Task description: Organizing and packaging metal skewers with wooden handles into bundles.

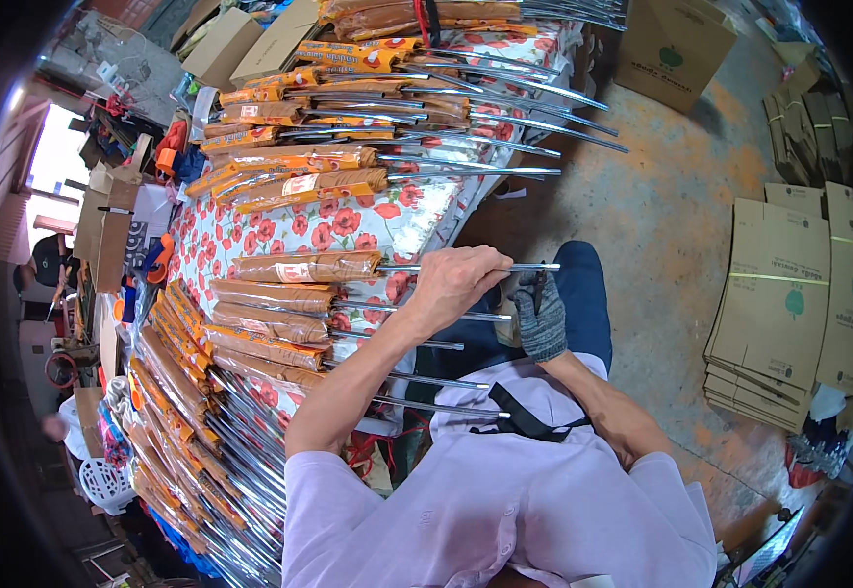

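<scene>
My bare left hand [456, 284] is closed round the bare metal rod of a long, thin piece with a brown head [309, 267]. That head is wrapped in clear plastic and lies on the flowered tablecloth [279, 225]. Just below the rod's free end, my right hand [541, 316] wears a grey knitted glove, with its fingers curled together. What those fingers hold, if anything, is hidden. Several similar brown-headed rods [275, 294] lie in a row nearer my body, their metal ends pointing right over the table's edge.
More wrapped pieces with orange labels [309, 186] are piled across the far table. A dense stack [191, 421] of them lies at the near left. Flat brown cartons [770, 294] lean in bundles on the right floor. One carton [677, 49] stands at the far right.
</scene>
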{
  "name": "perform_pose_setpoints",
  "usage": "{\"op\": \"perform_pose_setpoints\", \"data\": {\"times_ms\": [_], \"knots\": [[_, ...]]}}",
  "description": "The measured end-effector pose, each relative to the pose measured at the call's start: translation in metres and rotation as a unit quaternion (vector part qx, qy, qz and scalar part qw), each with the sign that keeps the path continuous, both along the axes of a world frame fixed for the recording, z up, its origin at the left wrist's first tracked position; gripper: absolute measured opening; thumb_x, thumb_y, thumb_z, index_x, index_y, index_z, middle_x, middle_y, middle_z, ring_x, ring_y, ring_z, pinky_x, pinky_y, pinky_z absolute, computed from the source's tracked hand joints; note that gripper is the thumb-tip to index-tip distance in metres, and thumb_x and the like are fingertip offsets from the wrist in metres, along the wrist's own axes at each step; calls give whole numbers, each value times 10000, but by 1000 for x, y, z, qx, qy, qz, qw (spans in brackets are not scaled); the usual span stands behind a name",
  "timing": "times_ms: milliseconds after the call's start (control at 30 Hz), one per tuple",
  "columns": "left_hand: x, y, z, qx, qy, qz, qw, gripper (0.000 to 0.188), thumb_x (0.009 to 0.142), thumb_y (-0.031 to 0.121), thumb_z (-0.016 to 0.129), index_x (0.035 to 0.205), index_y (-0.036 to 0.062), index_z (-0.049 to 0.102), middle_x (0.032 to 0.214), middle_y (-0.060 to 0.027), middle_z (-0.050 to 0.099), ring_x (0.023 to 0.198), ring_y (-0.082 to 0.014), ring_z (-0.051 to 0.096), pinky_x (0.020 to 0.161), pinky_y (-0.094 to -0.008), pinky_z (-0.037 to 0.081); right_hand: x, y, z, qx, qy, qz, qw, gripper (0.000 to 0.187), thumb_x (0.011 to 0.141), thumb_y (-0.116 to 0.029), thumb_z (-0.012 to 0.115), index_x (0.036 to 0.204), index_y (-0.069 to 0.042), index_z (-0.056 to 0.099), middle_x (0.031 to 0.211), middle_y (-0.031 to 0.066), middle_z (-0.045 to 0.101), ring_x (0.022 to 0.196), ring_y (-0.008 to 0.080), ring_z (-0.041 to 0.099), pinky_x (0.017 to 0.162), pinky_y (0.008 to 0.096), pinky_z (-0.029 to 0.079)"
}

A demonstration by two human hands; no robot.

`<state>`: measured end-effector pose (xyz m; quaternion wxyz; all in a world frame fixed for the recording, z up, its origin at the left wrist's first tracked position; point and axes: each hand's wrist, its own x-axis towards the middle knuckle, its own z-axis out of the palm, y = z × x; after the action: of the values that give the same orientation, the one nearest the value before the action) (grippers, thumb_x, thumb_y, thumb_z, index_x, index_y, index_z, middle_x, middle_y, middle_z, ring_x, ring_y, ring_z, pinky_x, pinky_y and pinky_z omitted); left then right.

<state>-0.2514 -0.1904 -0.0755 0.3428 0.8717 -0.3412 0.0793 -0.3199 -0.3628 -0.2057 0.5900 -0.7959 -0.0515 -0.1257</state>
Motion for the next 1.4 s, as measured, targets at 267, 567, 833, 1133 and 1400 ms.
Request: {"op": "perform_pose_setpoints", "data": {"times_ms": [267,567,833,1133,1400], "knots": [[-2,2,3,-2,7,-2,1000,122,865,110,729,959,80,658,814,-76,673,749,-296,684,620,-399,529,0,0,-1,-98,-96,-14,990,317,892,-107,658,1188,-23,582,1011,217,621,812,407,622,666,484,526],[-10,37,30,164,46,5,985,146,931,228,660,990,95,655,844,-67,676,802,-311,691,648,-444,532,-1,-6,-3,-121,-63,41,990,331,886,-161,675,1193,-43,637,1132,221,620,955,411,639,817,464,535],[-45,73,40,131,174,1,976,261,897,238,714,1104,83,679,996,-107,687,946,-322,670,785,-430,542,-7,-29,-29,-107,106,9,989,301,978,-154,615,1260,-52,635,1179,171,642,1054,364,643,893,414,503],[82,26,-1,107,-173,122,971,296,867,186,733,1150,115,684,1067,-84,653,1002,-298,624,852,-413,505,16,-18,6,-91,103,-21,990,350,992,-235,609,1306,-86,651,1246,194,592,1106,392,603,953,436,489],[81,22,-17,166,-155,70,971,197,856,189,736,1040,144,685,950,-44,645,921,-253,625,749,-398,485,15,-27,-3,-107,73,-38,991,362,991,-247,611,1313,-85,649,1250,202,606,1152,387,588,990,438,474]]}}
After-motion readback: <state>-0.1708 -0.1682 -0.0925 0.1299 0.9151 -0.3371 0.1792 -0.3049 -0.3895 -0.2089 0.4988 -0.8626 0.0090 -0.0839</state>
